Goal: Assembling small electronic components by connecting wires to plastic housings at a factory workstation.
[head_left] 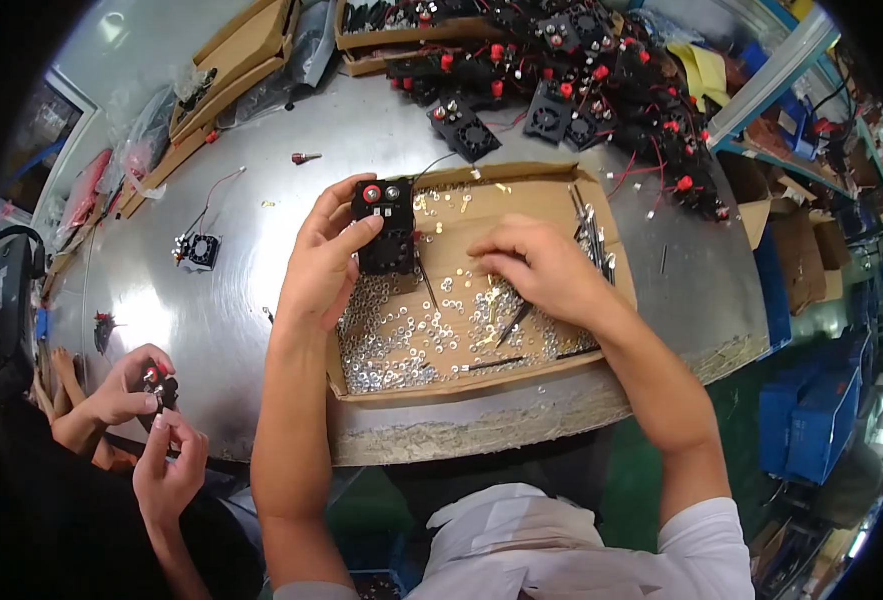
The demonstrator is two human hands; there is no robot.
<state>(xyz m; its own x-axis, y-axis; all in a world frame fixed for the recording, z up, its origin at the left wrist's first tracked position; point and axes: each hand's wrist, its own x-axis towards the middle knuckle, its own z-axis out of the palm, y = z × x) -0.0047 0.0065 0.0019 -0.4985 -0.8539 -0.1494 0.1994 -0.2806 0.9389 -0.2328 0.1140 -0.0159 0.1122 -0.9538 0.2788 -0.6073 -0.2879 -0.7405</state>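
My left hand (321, 250) grips a black fan panel (385, 225) with one red and one black-and-metal terminal post at its top, holding it upright over the left side of a shallow cardboard tray (501, 378). A thin wire trails from the panel. My right hand (536, 260) hovers above the middle of the tray, thumb and forefinger drawn together; whatever lies between the tips is too small to make out. Beneath both hands, many small silvery nuts (391, 350) are scattered in the tray, along with a few brass pieces (491, 305) and dark thin rods (496, 364).
A heap of black fan panels (561, 90) with red posts and wires fills the far right. A small fan (199, 250) and a red post (306, 158) lie on the metal table (251, 200). At the left, another person's hands (171, 450) hold a similar part. Blue bins (811, 420) stand right.
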